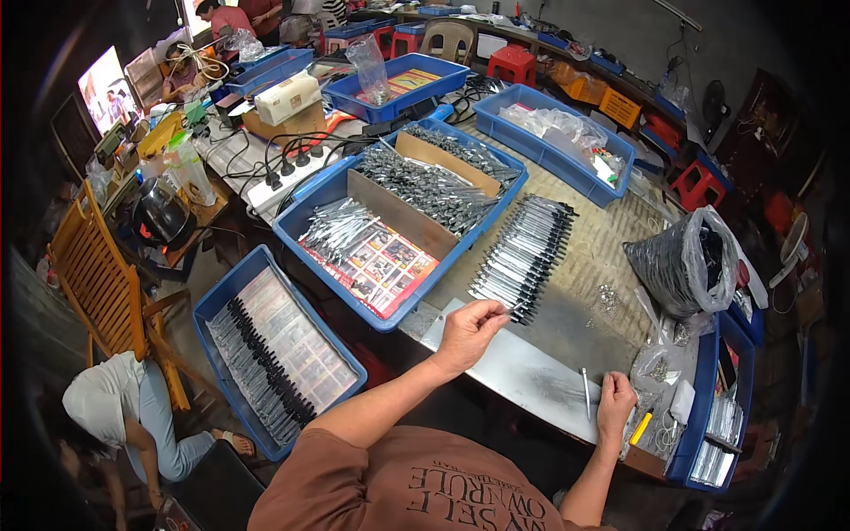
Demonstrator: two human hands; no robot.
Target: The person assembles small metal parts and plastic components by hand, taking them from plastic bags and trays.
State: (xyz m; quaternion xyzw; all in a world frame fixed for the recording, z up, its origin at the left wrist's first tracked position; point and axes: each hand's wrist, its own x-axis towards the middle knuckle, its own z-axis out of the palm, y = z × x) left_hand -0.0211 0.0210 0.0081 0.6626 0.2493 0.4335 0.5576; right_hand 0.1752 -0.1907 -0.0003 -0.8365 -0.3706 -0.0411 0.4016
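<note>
My left hand [475,334] is closed in a pinch at the near end of a long row of silver pens with black ends [524,252]. Its fingertips meet beside the nearest pen; what they hold is too small to make out. My right hand [616,400] is closed near the table's front edge, its contents hidden. Just left of it, a thin silver rod [585,389] lies on a grey metal sheet [531,376]. Beyond my left hand, a blue tray [390,323] split by cardboard dividers holds silver rods [341,228] and many dark grey pen parts [425,181].
At the left, a lower blue tray [202,305] holds a row of black-ended pens. Small metal bits [606,299], a plastic-lined bag [673,265] and a yellow-handled cutter [641,428] lie to the right. A person [111,398] bends beside a wooden chair [97,274].
</note>
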